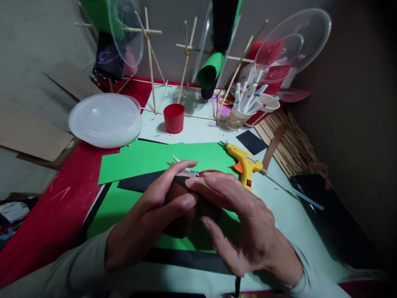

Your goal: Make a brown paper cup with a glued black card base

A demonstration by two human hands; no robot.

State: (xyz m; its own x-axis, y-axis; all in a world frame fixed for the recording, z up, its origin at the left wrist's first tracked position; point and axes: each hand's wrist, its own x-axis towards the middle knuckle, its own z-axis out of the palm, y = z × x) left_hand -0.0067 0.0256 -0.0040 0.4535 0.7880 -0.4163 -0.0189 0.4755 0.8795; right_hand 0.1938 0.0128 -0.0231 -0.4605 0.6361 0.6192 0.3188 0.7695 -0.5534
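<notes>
My left hand is curled round a brown curved piece, apparently rolled paper, with its thumb across the near side. A dark strip shows at the top of the piece. My right hand rests its fingertips against that top edge, its fingers stretched and its thumb held apart. Just beyond my hands lie scissors with blades parted; part of their red handles is hidden. Green sheets and a black sheet spread under and around my hands.
A yellow glue gun lies right of the scissors, a glue stick in its back. Behind stand a red paper cup, a cup of paper straws and stick frames. A white plastic bowl sits left; wooden sticks lie right.
</notes>
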